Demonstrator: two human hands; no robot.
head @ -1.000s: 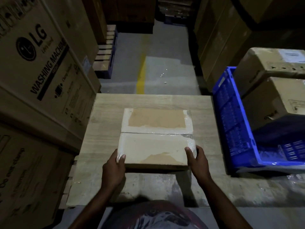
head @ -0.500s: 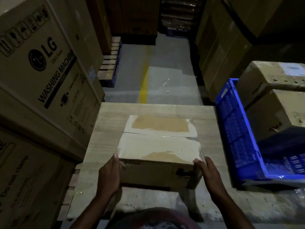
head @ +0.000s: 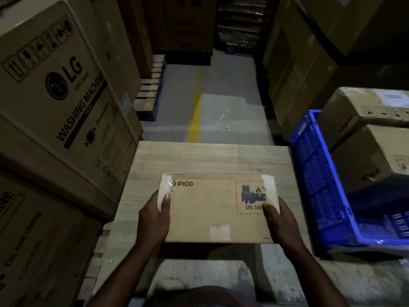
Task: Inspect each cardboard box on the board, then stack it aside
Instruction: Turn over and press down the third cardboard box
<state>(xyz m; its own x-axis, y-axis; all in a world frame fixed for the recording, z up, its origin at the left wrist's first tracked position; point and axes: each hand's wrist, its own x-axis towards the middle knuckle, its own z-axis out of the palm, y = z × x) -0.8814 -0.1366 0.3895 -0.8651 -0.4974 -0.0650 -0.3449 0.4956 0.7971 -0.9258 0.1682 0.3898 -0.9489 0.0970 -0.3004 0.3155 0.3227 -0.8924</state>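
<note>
A brown cardboard box (head: 212,209) printed PICO, with a red-bordered battery hazard label and clear tape on both ends, is tipped up so its printed face points at me over the wooden board (head: 199,156). My left hand (head: 155,216) grips its left end with the thumb across the front face. My right hand (head: 277,220) grips its right end, thumb over the label's corner. Whether the box's far edge touches the board is hidden.
Large LG washing machine cartons (head: 57,103) are stacked tight along the left. A blue plastic crate (head: 318,173) stands at the right with two cardboard boxes (head: 376,156) in it. Grey floor with a yellow line (head: 194,116) lies beyond the board, flanked by more cartons.
The box lay flat on the board with its taped top up; both hands have lifted its near edge and rolled it so the printed PICO face now points at me.
</note>
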